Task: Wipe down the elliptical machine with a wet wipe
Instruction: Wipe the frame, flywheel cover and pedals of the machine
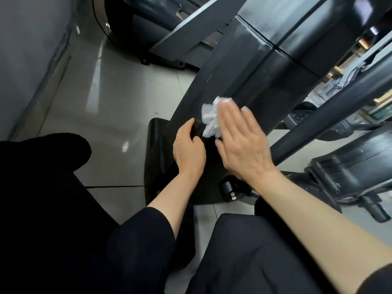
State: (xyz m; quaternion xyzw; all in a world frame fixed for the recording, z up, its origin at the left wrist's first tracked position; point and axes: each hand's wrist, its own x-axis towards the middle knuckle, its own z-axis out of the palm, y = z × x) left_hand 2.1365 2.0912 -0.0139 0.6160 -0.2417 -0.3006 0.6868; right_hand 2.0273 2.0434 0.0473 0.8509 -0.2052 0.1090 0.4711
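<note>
Glossy grey tiled floor [118, 98], grey wall [27, 49] far left of the elliptical machine [250, 66]. Black mat [157, 145] under the machine's base, open tile left of it. More gym machines [350, 166] crowding close on the right. Right hand [244, 143] flat, fingers [228, 115] straight and together, pressing the crumpled white wet wipe [210, 117] onto the machine's dark slanted housing. Left hand [188, 151] just beside, fingers curled round the housing's edge.

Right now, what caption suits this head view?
Right hand presses a wet wipe flat against the elliptical machine's black housing.
</note>
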